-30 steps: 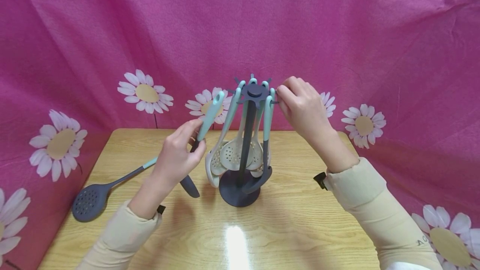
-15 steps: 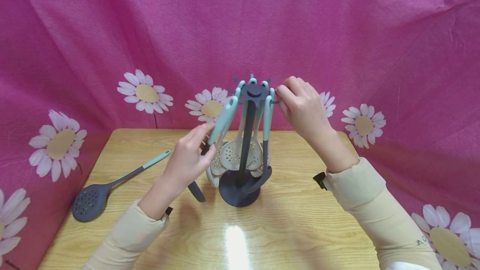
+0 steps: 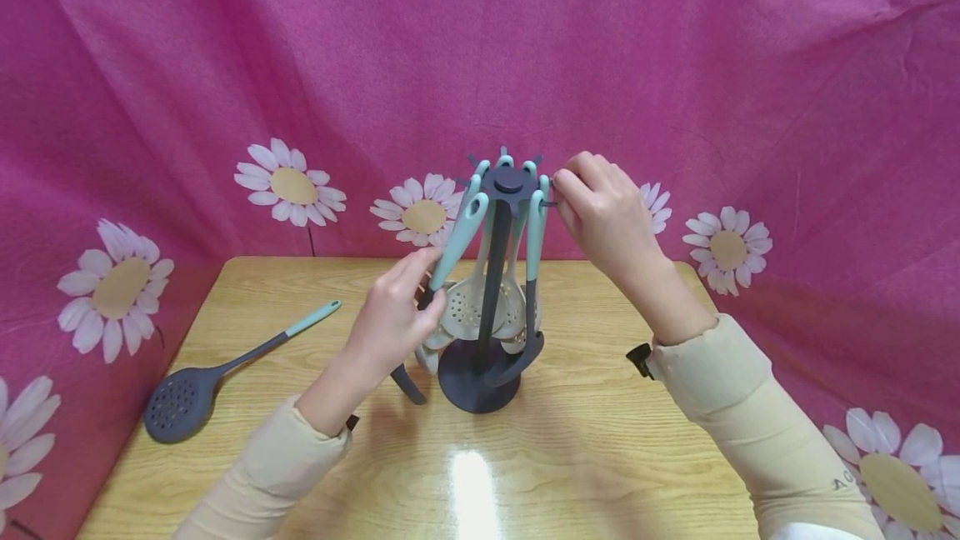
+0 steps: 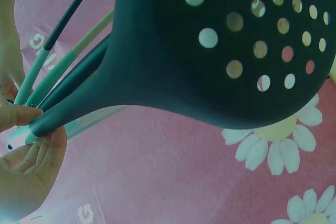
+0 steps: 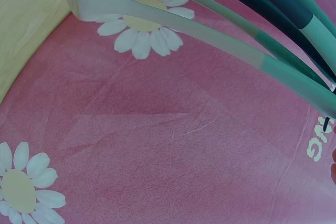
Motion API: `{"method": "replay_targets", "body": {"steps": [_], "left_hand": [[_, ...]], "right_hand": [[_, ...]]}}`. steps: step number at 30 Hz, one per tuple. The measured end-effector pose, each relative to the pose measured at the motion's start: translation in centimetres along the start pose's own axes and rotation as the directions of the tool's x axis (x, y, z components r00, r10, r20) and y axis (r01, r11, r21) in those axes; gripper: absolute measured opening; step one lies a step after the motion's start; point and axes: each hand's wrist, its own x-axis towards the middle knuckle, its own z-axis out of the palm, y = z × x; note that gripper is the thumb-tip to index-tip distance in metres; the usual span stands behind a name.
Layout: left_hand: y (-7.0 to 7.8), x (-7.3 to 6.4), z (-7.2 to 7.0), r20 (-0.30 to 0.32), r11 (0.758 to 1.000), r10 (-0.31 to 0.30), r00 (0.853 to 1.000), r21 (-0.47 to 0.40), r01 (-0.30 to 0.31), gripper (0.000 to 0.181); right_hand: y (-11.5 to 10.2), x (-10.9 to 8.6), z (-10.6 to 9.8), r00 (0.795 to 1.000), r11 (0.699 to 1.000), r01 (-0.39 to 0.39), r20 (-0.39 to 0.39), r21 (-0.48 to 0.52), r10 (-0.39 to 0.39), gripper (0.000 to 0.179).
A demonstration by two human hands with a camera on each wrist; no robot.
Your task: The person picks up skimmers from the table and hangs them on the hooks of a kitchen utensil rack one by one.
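My left hand (image 3: 393, 311) pinches a dark skimmer (image 4: 157, 51) where its neck meets the mint handle (image 3: 459, 244). The handle tilts up, its hanging hole close to the front left of the utensil stand's (image 3: 493, 290) hooked top. In the left wrist view the perforated head fills the foreground; in the head view it shows only as a dark edge below my hand. My right hand (image 3: 607, 202) holds the tip of a hook at the stand's right, its fingertips partly hidden. Mint-handled utensils hang round the stand, including a dark ladle (image 3: 525, 361) at the front right.
Another dark skimmer (image 3: 180, 402) with a mint handle lies on the wooden table (image 3: 600, 440) at the left. Pale perforated utensils (image 3: 465, 311) hang behind the stand's post. A pink flowered cloth (image 3: 375, 65) surrounds the table's back and sides.
My left hand has carried the skimmer to the right, bringing its handle end from beside the stand to close by the hooks. My right hand keeps its place.
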Motion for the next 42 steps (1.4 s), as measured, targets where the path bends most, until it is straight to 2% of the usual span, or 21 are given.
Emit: {"method": "replay_targets", "body": {"steps": [8, 17, 26, 37, 42], "left_hand": [[0.0, 0.2, 1.0, -0.024, 1.000, 0.010, 1.000, -0.012, -0.010, 0.041], [-0.2, 0.1, 2.2, -0.054, 1.000, 0.011, 0.998, -0.016, -0.012, 0.044], [0.0, 0.0, 2.6, -0.064, 1.000, -0.001, 0.998, -0.021, -0.001, 0.043], [-0.5, -0.3, 3.3, -0.105, 0.998, 0.036, 0.994, -0.053, -0.042, 0.046], [-0.6, -0.3, 3.5, -0.108, 0.997, 0.031, 0.994, -0.066, -0.038, 0.047]], "right_hand": [[0.0, 0.0, 0.1, 1.000, 1.000, 0.001, -0.002, 0.003, -0.001, 0.008], [0.1, 0.0, -0.2, 0.999, 1.000, 0.017, 0.037, -0.024, -0.016, 0.008], [0.1, 0.0, -0.1, 1.000, 1.000, 0.016, 0.027, -0.026, -0.015, 0.008], [0.1, -0.1, 0.0, 1.000, 1.000, 0.012, 0.023, -0.027, -0.012, 0.007], [0.1, -0.1, 0.0, 1.000, 1.000, 0.009, 0.014, -0.024, -0.009, 0.008]]}}
